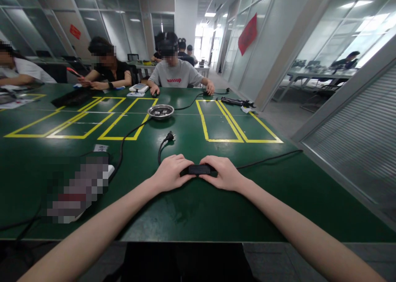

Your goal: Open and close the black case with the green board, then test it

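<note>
1. Pinching block (199, 169) by left end w/ L hand (173, 172), thumb on near side, fingers on far side
2. Pinching right end the same way w/ R hand (222, 172); both grips closed on block, neither spread
3. Held low over near part of table (198, 220), roughly mid L–R, short of yellow tape (224, 141); can't tell if touching tabletop
4. For a good hold, prob. best to press evenly w/ both thumbs & keep ends level, w/o twisting
5. Leave slack in cord (266, 160), running off right from behind R hand; a tug there could tilt block
6. Mind plug (170, 137), lying just beyond L hand, lead passing behind that hand; can't tell if joined to block
7. Keep elbows low & clear; no need to reach for bowl (161, 117) w/ metal bits (157, 113), well apart on far side
</note>
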A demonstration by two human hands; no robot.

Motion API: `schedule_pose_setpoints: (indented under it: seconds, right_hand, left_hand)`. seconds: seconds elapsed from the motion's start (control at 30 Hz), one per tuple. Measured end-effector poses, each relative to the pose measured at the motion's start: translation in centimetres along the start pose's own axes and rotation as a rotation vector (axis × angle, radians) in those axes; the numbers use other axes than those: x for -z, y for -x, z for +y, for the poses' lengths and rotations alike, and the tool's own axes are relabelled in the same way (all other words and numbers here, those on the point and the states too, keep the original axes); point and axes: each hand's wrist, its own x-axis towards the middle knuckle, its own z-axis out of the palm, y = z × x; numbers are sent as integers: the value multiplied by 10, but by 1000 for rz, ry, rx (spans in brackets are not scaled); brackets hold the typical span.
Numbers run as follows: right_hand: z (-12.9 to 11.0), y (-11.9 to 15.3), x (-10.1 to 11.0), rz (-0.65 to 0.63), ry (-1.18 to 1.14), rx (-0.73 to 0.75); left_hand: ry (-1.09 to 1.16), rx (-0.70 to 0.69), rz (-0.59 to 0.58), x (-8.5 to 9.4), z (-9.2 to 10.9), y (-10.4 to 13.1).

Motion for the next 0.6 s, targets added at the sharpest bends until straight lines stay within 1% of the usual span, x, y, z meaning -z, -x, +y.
schedule_pose_setpoints:
  seconds: [0.07,0.17,0.2,0.27,0.37,0.43,0.47,0.53,0.6]
  right_hand:
    - [-1,0,4,-74,-196,-84]
    - [0,0,8,-236,-542,-206]
    - [1,0,8,-263,-614,-228]
    - [1,0,7,-256,-679,-253]
    - [1,-2,3,-184,-770,-313]
    - [2,-5,3,-121,-860,-392]
    - [3,-6,3,-69,-900,-435]
    - [7,-9,8,86,-965,-507]
    - [16,-11,15,281,-1003,-551]
  left_hand:
    - [-26,-60,11,0,2,0]
    - [-78,-169,36,-1,4,0]
    - [-90,-199,48,-1,4,0]
    - [-103,-233,64,-1,3,-1]
    - [-101,-219,110,1,1,-1]
    - [-103,-187,189,3,0,-2]
    - [-104,-176,234,4,1,-2]
    - [-103,-174,302,7,2,-2]
    - [-85,-198,305,7,2,-2]
